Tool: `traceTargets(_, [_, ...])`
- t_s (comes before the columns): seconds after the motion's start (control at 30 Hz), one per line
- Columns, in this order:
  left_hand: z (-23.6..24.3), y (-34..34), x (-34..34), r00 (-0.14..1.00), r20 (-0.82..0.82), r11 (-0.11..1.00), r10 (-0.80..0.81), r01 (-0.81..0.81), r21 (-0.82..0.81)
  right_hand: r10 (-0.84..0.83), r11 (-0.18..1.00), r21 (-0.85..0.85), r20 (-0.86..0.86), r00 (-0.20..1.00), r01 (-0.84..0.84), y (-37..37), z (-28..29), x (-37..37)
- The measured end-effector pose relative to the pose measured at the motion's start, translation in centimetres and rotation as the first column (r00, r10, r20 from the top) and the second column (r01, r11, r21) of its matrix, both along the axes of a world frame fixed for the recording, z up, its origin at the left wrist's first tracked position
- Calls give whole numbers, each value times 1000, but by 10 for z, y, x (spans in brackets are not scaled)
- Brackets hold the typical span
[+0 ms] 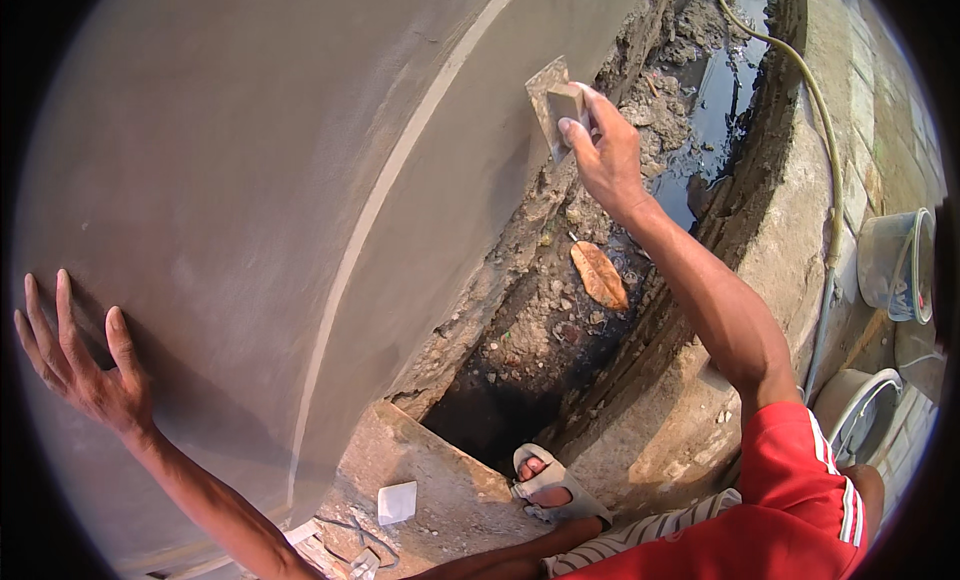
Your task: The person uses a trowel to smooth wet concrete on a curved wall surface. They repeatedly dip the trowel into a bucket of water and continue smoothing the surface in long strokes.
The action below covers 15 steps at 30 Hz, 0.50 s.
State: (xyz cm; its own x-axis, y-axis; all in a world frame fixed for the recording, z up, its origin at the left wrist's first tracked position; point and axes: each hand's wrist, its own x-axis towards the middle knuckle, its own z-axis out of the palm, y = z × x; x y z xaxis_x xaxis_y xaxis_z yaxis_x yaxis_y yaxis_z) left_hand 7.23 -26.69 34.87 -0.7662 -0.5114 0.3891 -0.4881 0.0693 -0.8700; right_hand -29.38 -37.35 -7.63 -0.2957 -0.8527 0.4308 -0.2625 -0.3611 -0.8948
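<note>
Smoothing plate by the wall's right margin, upper centre

Right hand (612, 155), upper centre of frame: thumb and forefinger pinch the block handle (567, 102) of a thin, stained smoothing plate (541, 88). My other fingers there are mostly hidden. Left hand (95, 382), far left: fingers spread wide over the grey wall (230, 160); they look braced on it, though contact is hard to confirm.

Plate sits just beside the wall's edge, above the rubble-strewn ditch (528, 335). Whether its face touches the wall, I cannot tell.

Step, as I judge it: finishing the surface. Best done with the plate nearly flat, leading edge barely lifted, pressure even, strokes long and overlapping. Ease off near the pale band (366, 215) curving from top centre to lower left, so no ridge forms. Left palm should stay light, or it may print the surface.

Orientation: long axis runs roughly top to bottom of the frame. Broader end points up, narrower end down; blade lies on the left, handle on the right.
</note>
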Motion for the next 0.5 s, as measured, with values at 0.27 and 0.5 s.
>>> traceTargets(0.27, [-5, -5, -13, 996, 65, 998, -65, 66, 0, -223, 974, -116, -304, 926, 197, -110, 68, -66])
traceTargets(0.5, [-1, -1, -28, 995, 87, 999, -38, 39, -11, -129, 966, -241, -142, 981, 92, -70, -18, -44])
